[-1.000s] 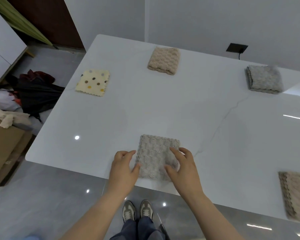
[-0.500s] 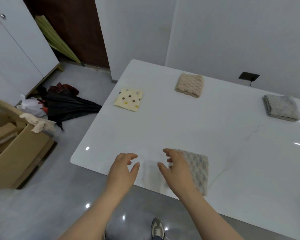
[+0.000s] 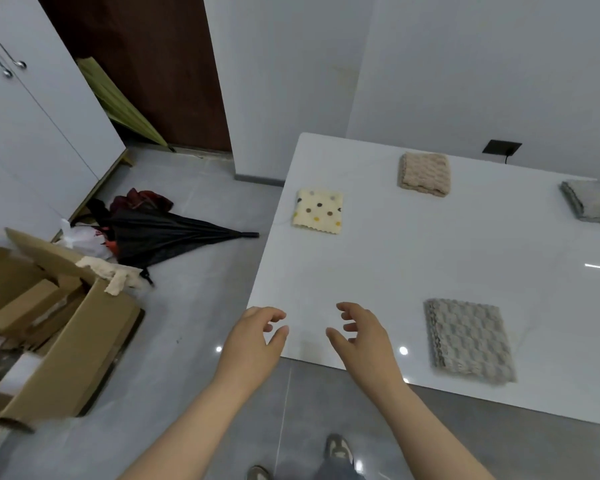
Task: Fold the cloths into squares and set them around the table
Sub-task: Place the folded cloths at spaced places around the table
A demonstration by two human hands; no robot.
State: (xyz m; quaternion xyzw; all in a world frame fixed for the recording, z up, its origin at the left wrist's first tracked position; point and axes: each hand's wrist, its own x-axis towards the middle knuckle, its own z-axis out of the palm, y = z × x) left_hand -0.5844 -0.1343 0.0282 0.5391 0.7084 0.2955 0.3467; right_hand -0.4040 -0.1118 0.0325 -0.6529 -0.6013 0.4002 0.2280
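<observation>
A folded grey waffle cloth (image 3: 468,341) lies near the front edge of the white table (image 3: 413,261). Farther back lie a cream polka-dot cloth (image 3: 318,211), a beige knitted cloth (image 3: 425,174) and another grey cloth (image 3: 594,201) at the right edge of view. My left hand (image 3: 253,341) hovers at the table's front left corner, fingers loosely curled, holding nothing. My right hand (image 3: 364,336) hovers over the table left of the grey waffle cloth, also empty. A loose cream cloth (image 3: 113,273) hangs over the cardboard box's flap on the floor.
An open cardboard box (image 3: 49,334) stands on the floor at the left. A black umbrella (image 3: 167,233) and bags lie behind it near white cabinets (image 3: 25,126). A black wall socket (image 3: 502,147) sits behind the table.
Both hands have let go of the grey waffle cloth and moved left off it. My view has swung left toward the box, so the cloth now lies to my right.
</observation>
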